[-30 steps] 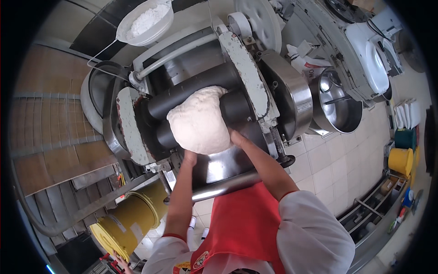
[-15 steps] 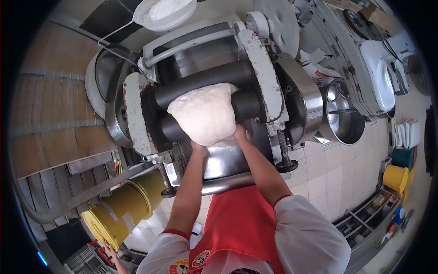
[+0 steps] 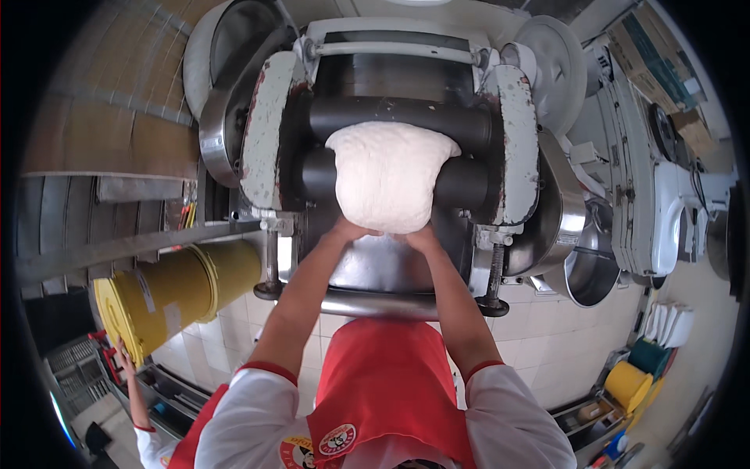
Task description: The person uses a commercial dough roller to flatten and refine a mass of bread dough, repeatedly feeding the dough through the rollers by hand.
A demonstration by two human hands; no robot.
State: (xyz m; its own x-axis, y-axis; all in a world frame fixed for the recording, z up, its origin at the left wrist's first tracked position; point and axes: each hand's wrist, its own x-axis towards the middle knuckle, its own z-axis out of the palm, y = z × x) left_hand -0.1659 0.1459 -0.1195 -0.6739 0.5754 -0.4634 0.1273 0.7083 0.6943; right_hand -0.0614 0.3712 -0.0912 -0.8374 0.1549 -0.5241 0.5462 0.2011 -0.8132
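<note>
A large pale slab of dough hangs over the front of a dough sheeter, its far edge in the gap between the dark upper roller and lower roller. Under its near edge, my left hand supports the left corner, the fingers largely hidden by the dough. My right hand holds the near right part the same way, its fingertips tucked underneath. Below both hands slopes the sheeter's shiny metal tray.
Chipped white side housings flank the rollers, with screw-and-knob posts below. Yellow barrels stand at left, where another person's hand touches one. A steel mixing bowl sits right of the machine.
The view has turned and shifted, so the sheeter now appears straighter. The dough still lies at the rollers, with both my hands under its near edge.
</note>
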